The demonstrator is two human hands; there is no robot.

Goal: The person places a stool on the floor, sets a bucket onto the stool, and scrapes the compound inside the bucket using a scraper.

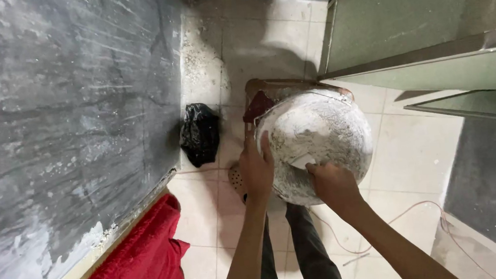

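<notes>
Hands met on a round white bowl point(320, 142) in the head view, a wide vessel crusted with grey-white residue and held tilted over the floor just in front of the person's dark trouser legs point(306, 254). The left hand point(256, 168) was clamped on the bowl's near left rim, fingers laid flat up the rim and thumb behind it, gripping the bowl. The right hand point(332, 183) was closed around a small flat pale scraper point(302, 161), whose edge pressed against the bowl's inner surface near the lower rim.

Behind the bowl, partly hidden by it, stood a brown wooden stool or frame point(273, 86) with a dark red piece point(258, 105) resting at its left side. A crumpled black plastic bag point(200, 135) lay on the pale tiled floor point(417, 154) just left of the bowl, close to the foot of a dark grey wall point(60, 114) streaked with white smears. A red cloth point(133, 266) hung at the lower left, beside the wall's bottom edge. A thin cord point(409, 209) trailed over the tiles at the right, near a green panel point(417, 17) that stood above it.
</notes>
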